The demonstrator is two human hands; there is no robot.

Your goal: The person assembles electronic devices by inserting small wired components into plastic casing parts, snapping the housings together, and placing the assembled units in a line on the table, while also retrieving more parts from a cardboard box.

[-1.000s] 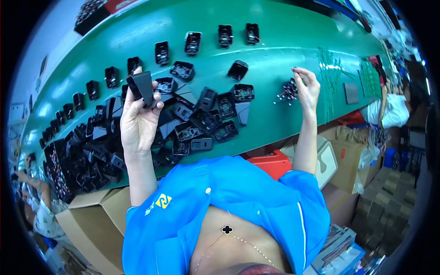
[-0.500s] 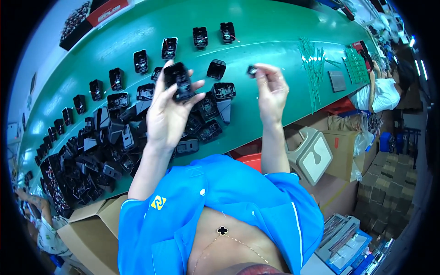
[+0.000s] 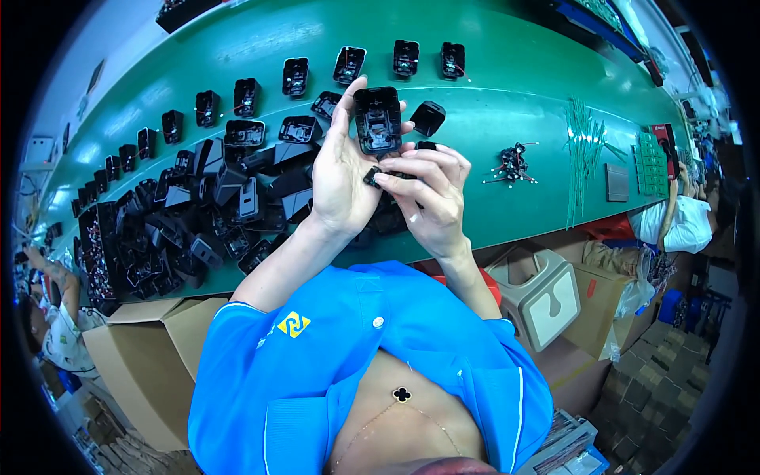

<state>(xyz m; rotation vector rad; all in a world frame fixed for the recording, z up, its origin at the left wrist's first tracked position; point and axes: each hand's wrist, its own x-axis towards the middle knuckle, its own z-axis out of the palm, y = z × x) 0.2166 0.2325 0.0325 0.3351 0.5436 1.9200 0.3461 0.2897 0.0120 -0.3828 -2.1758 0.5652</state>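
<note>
My left hand (image 3: 345,178) is closed around a black plastic housing (image 3: 378,120), its open hollow side turned up toward me. Close below the housing, my right hand (image 3: 431,198) pinches a small black part (image 3: 370,176) between thumb and fingers. The two hands nearly meet; whether the part touches the housing I cannot tell. Just right of the left fingertips stands another black housing (image 3: 428,118). A row of similar housings (image 3: 295,77) curves along the far side of the green table (image 3: 507,95), some with thin wires.
Many black housings (image 3: 249,198) are heaped on the left. Right of my hands lies a bunch of small black wired parts (image 3: 512,164), then green strips (image 3: 584,150) and green circuit boards (image 3: 650,164). A cardboard box (image 3: 142,352), a plastic stool (image 3: 542,301) and other people flank me.
My right hand has come left and down with the small black part, to just below the housing. My head view has shifted left, bringing the bunch of wired parts into sight.
</note>
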